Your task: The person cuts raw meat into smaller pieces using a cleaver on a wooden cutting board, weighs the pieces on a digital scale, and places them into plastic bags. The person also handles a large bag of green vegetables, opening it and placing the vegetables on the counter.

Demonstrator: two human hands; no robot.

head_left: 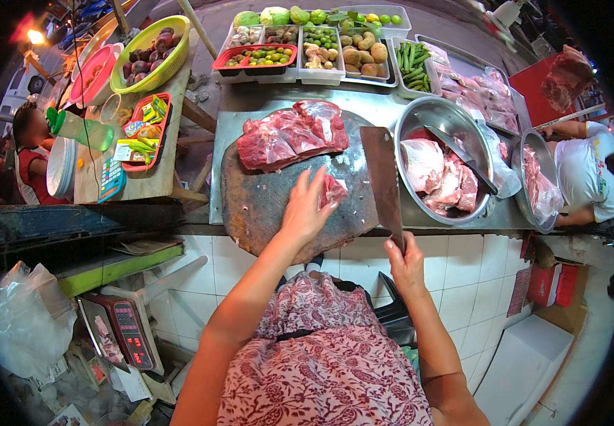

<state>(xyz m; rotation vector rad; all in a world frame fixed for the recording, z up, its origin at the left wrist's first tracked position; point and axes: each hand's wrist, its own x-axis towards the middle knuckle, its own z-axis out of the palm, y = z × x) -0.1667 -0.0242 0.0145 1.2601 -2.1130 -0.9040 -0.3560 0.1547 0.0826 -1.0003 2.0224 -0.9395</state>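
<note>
A round, worn chopping block (264,206) lies on the metal counter in front of me. Toward its far side rests a large slab of raw red meat (289,136). My left hand (307,206) is over the block with its fingers spread, touching a small piece of raw meat (333,190) beside its fingertips. My right hand (406,266) grips the handle of a broad cleaver (383,177), whose blade points away from me at the block's right edge. Right of the blade, a steel bowl (488,135) contains chunks of meat (442,170) and a knife (459,156).
Vegetable trays (321,74) line the far counter, with bagged meat (477,99) at far right. Another metal bowl (534,206) stands near a person in a white shirt (584,170). At left are a wooden table (154,170), a digital scale (129,337) and a seated person (30,153).
</note>
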